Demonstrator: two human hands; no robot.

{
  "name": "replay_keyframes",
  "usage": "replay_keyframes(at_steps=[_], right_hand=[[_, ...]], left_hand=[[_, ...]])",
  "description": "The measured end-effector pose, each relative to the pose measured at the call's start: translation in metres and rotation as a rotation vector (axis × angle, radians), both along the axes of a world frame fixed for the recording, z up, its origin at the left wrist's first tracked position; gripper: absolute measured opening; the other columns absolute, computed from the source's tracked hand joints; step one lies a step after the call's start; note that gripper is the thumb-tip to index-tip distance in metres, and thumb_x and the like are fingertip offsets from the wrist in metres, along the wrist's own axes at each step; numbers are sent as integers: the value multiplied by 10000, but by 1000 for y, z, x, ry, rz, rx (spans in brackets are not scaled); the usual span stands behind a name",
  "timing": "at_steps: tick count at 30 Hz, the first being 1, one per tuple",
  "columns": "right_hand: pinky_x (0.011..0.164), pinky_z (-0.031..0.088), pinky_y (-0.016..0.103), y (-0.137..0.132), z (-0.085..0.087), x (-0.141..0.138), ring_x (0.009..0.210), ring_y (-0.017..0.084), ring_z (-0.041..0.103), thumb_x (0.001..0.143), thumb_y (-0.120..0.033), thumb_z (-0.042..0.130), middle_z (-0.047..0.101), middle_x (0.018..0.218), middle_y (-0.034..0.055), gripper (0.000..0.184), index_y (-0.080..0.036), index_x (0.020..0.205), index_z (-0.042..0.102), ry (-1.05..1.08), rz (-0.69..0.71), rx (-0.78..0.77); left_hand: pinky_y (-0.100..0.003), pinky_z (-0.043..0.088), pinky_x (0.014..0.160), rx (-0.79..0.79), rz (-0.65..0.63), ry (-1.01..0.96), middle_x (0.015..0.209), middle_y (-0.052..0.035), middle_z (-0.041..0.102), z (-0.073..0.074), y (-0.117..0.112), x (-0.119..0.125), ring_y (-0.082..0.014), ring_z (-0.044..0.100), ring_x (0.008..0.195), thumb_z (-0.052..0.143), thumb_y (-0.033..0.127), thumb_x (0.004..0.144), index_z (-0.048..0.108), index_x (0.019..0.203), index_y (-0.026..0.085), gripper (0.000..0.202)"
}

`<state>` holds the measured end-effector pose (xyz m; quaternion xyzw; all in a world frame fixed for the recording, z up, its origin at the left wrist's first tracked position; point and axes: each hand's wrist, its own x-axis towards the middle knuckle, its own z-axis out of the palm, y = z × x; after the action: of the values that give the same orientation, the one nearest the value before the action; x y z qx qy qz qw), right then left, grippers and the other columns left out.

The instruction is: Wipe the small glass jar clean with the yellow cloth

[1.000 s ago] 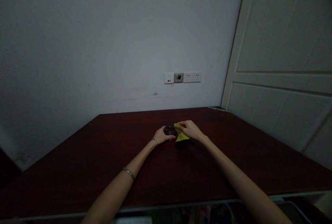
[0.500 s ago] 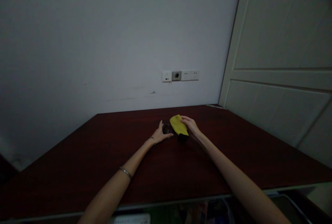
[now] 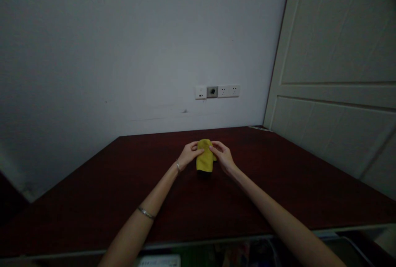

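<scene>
A yellow cloth [image 3: 204,157] with a black lower end hangs or lies between my hands above the middle of the table. My left hand [image 3: 189,154] pinches its left edge, thumb on the front. On the other side, my right hand [image 3: 223,156] grips the upper right edge between thumb and fingers. A bit of yellow fabric pokes out below the right fingers. The small dark round object is out of sight; whether it lies behind or under the cloth I cannot tell.
The dark red tabletop [image 3: 148,188] reaches back to a pale wall with sockets [image 3: 228,90]. A light panelled door [image 3: 334,135] borders the right side. Beneath the front edge is an open space holding a white device [image 3: 159,260] and other items.
My right hand has brought the yellow cloth left and turned it more upright. My left hand, earlier around the dark round object, now holds the cloth's left edge. The round object is hidden.
</scene>
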<state>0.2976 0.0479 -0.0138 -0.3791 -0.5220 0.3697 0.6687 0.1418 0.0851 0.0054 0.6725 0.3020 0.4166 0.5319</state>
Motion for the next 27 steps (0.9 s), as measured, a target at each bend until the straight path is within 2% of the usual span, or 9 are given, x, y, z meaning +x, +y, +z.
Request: replay_keyframes(at_steps=[4,7,10,13,16,20,23,27], right_hand=[[763,480,317,-1,2,4,833,195,600,677,-451,629,648,899,56,345,-168,872,602,-165,-40,65],[833,462,339,7,-4,16,941,206,580,687,-454,618,628,1006,84,397,-167,959,582,-226,-101,55],[872,450,347,19,-18,26,1095,221,516,638,-431,672,533,1207,114,547,-185,1101,516,-320,-100,-9],[953,396,356,29,-34,26,1153,211,487,606,-410,710,479,1281,131,715,-187,1224,427,-427,-50,-48],[995,358,364,34,-47,19,1194,218,459,582,-411,735,437,1324,165,869,-167,1313,333,-488,3,-61],[1018,330,401,36,-57,11,1227,243,429,563,-413,751,419,1343,178,967,-170,1362,264,-591,23,-49],[1034,309,416,36,-60,10,1232,255,421,586,-413,737,433,1334,172,931,-162,1360,285,-672,12,14],[1028,324,419,36,-62,11,1210,276,441,614,-458,707,456,1311,185,856,-121,1322,366,-745,-28,41]], left_hand=[[-353,497,846,-22,57,-16,1057,-118,661,-1,-3,1,-234,627,946,684,228,656,611,1027,109,396],[-337,516,789,62,253,-44,1035,-112,664,7,3,-8,-227,635,896,649,258,679,612,999,105,357],[-338,512,779,248,395,-6,1042,-95,651,20,14,-21,-218,623,898,602,294,711,574,1061,120,392],[-335,468,859,550,505,252,1022,-90,631,27,28,-33,-210,591,937,601,222,682,590,1020,124,352],[-326,427,917,754,468,522,1062,-72,594,25,39,-38,-201,552,999,563,161,689,581,1037,167,349],[-321,402,946,881,287,755,1093,-58,582,11,45,-38,-197,518,1061,505,103,709,554,1076,205,384],[-337,407,944,912,218,828,1088,-70,597,-1,47,-39,-208,536,1047,494,87,706,554,1078,191,391],[-343,422,938,884,187,786,1122,-66,607,-9,46,-41,-206,563,1034,515,94,692,547,1105,185,424]])
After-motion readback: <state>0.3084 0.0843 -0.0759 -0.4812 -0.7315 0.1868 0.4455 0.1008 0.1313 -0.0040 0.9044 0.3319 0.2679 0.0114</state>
